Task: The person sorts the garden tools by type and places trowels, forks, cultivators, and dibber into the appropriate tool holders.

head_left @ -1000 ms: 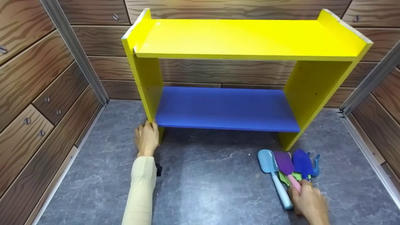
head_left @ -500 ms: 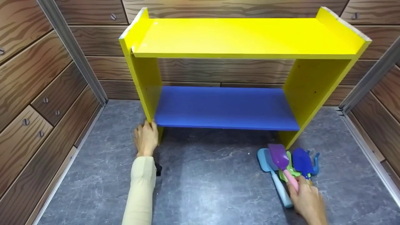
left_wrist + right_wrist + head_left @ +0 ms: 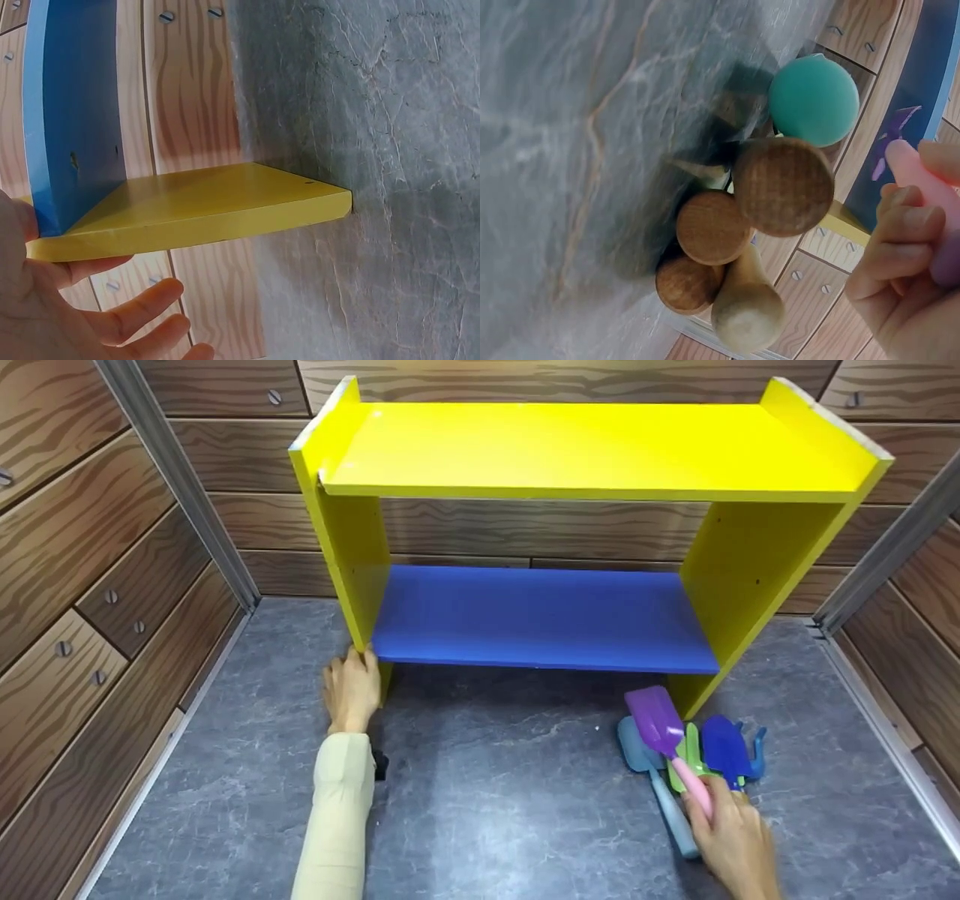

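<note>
A right hand (image 3: 731, 840) curled its fingers round the pink handle of a purple toy shovel (image 3: 656, 718), lifted above the other toy tools (image 3: 720, 746) on the grey floor (image 3: 510, 802). Farther back, the left hand (image 3: 351, 690), fingers relaxed, touched the yellow shelf unit's (image 3: 585, 446) left leg.

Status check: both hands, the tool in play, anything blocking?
Left hand braces the yellow shelf unit. Right hand grips the purple scoop, raised off the tool pile. Nothing in the way.
</note>
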Available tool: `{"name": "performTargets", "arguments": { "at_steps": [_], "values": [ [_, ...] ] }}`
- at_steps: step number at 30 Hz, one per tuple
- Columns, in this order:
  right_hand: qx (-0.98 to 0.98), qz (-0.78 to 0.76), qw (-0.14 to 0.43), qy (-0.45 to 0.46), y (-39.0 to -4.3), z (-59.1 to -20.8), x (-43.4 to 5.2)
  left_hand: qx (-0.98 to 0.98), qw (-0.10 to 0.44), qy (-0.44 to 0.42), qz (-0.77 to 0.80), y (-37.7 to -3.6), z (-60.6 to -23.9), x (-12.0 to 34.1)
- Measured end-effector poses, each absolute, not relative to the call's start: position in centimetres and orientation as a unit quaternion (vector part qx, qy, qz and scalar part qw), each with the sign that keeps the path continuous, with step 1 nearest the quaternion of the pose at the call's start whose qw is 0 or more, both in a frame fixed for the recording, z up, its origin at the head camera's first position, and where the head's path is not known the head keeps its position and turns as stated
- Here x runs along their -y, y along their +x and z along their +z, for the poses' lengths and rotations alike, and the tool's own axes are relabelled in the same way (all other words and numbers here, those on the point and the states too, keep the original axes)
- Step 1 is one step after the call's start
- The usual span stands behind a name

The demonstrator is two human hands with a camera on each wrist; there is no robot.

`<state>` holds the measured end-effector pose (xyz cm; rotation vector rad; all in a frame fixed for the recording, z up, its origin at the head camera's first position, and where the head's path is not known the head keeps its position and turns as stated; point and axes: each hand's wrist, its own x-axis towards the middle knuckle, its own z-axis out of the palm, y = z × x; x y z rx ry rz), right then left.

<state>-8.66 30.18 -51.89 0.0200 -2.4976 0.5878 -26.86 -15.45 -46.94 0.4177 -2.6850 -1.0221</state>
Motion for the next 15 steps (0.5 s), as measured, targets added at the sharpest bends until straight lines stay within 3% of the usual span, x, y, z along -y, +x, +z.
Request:
{"name": "performTargets", "arguments": {
  "at_steps": [8, 15],
  "values": [
    [0.912, 0.224, 0.34, 0.043, -8.8, -52.15, -30.16, 0.918, 0.12, 0.147, -0.348, -26.8, -47.0, 15.38],
    [0.913, 0.215, 0.342, 0.047, -8.83, -52.07, -29.91, 0.917, 0.108, 0.146, -0.355, -26.81, -47.0, 15.35]
  ]
}}
